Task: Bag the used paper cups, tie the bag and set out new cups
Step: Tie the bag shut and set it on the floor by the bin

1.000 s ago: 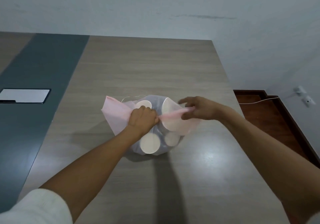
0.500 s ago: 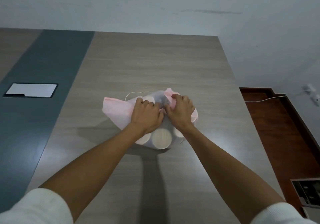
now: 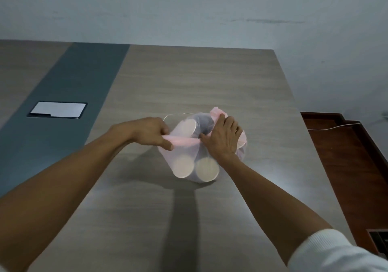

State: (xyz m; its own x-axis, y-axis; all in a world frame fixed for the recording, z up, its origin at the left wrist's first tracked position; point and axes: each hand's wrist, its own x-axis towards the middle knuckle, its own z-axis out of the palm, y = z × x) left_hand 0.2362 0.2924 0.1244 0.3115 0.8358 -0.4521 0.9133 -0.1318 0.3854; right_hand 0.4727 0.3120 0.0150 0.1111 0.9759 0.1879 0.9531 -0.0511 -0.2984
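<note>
A thin pink plastic bag (image 3: 184,152) sits on the wooden table (image 3: 189,82), filled with white paper cups (image 3: 206,169) that show through it. My left hand (image 3: 150,132) grips a twisted pink corner of the bag and holds it stretched out to the left. My right hand (image 3: 223,139) lies on top of the bag, fingers closed over the other pink corner, which sticks out behind the hand. The stretched strip runs between the two hands across the bag's top. No new cups are in view.
A grey strip (image 3: 69,107) runs down the table's left part, with a flat metal cover plate (image 3: 57,109) set in it. The table's right edge drops to a dark red-brown floor (image 3: 346,156) with a white cable (image 3: 333,126). A pale wall stands behind.
My hands were together over the bag's top half a second ago; my left hand has since pulled its pink corner out to the left, drawing it taut. The right hand stayed on the bag.
</note>
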